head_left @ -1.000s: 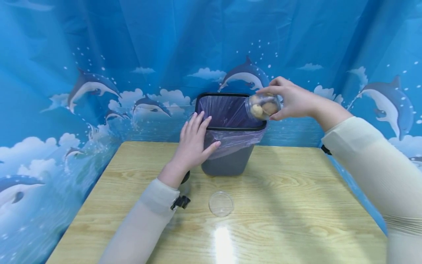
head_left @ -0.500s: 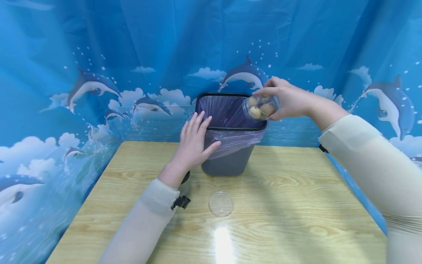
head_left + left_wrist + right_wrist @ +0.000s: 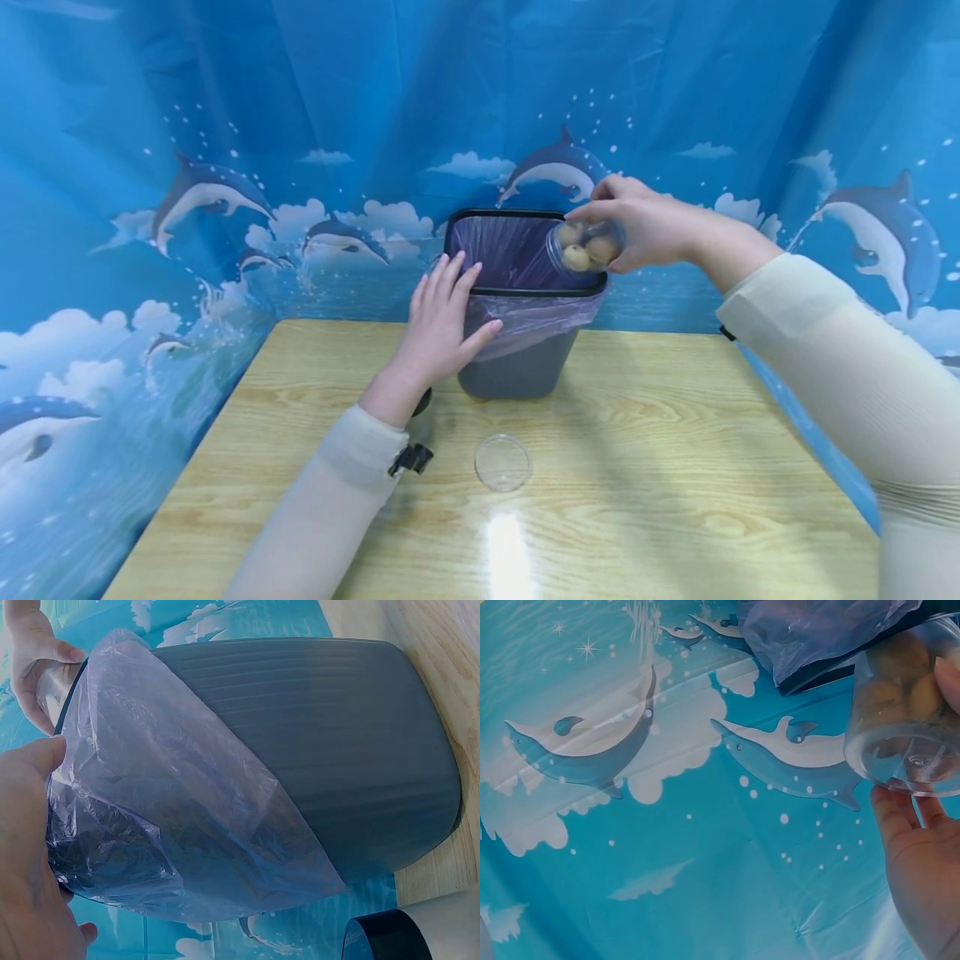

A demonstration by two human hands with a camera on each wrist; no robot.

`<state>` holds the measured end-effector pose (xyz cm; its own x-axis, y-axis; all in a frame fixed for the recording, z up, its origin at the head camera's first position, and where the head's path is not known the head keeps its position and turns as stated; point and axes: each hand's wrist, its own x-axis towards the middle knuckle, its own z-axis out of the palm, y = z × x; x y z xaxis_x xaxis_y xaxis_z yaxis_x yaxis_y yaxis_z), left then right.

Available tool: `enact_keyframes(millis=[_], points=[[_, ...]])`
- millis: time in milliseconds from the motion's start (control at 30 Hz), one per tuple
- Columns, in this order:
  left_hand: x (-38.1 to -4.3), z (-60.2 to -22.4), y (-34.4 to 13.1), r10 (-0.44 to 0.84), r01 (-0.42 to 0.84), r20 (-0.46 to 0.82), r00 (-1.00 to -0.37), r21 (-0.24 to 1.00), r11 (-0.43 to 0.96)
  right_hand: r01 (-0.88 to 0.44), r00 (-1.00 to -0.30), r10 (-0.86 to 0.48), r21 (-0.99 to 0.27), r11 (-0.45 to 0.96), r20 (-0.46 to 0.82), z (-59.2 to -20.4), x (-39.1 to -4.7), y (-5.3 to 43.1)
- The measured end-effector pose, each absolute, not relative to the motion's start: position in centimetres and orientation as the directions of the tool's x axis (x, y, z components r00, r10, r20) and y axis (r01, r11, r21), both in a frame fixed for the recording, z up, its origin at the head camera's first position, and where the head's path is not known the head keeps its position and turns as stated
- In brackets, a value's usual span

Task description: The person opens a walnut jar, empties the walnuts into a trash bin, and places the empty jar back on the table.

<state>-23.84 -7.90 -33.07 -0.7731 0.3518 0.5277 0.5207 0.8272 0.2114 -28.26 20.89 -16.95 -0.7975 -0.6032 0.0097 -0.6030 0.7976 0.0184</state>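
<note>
My right hand [image 3: 647,225] grips a clear plastic jar [image 3: 588,247] tilted on its side over the right part of a grey trash bin [image 3: 517,375]. Several round tan and brown pieces lie inside the jar, its mouth facing left into the bin. In the right wrist view, fingers and thumb hold the jar [image 3: 900,757] near its base. My left hand [image 3: 437,333] rests against the bin's front left rim with fingers straight and thumb spread. A pale purple bag [image 3: 528,321] lines the bin and folds over the black rim. The bin's bottom is hidden.
A clear round lid [image 3: 502,463] lies flat on the wooden table [image 3: 675,467] in front of the bin. Partly hidden by my left wrist stands a clear cylinder with a black end [image 3: 386,937]. A blue dolphin-print curtain [image 3: 337,125] hangs behind the table.
My right hand has moved slightly left with the jar, bringing it further over the bin. The left hand has stayed in place on the rim.
</note>
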Motion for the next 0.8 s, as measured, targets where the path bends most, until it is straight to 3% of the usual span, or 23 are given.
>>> enact_keyframes(millis=[800], points=[[-23.8, -33.1, -7.9, 0.351, 0.521, 0.526, -0.775, 0.217, 0.825, -0.641, -0.764, -0.645, 0.094, 0.762, 0.016, -15.7, -28.0, 19.6]])
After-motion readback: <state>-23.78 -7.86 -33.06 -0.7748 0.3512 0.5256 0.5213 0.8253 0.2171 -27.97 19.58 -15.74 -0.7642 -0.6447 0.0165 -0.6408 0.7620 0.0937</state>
